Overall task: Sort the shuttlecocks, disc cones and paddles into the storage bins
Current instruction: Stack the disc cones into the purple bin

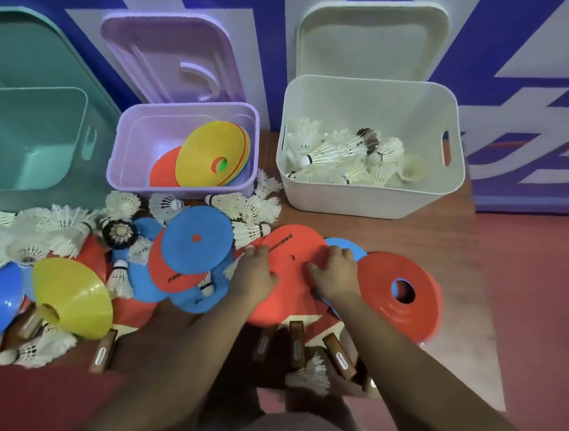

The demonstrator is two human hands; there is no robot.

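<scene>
Orange disc cone (291,243): flattened, round, small centre hole, black print near one rim. It lies front-centre on the table (395,232), over a blue disc cone (345,246) and paddles (295,348) whose wooden handles point toward the person.

Table is brown wood, with a red floor (543,306) and a blue-and-white patterned wall (531,48) behind.

Along the back:
- teal bin (24,141)
- purple bin (123,153) holding yellow cones (209,150)
- white bin (363,201) holding shuttlecocks (343,155)

Left hand (257,275): fingers curled round the orange cone's left rim. Right hand (336,275): fingers curled, gripping its right side.
</scene>
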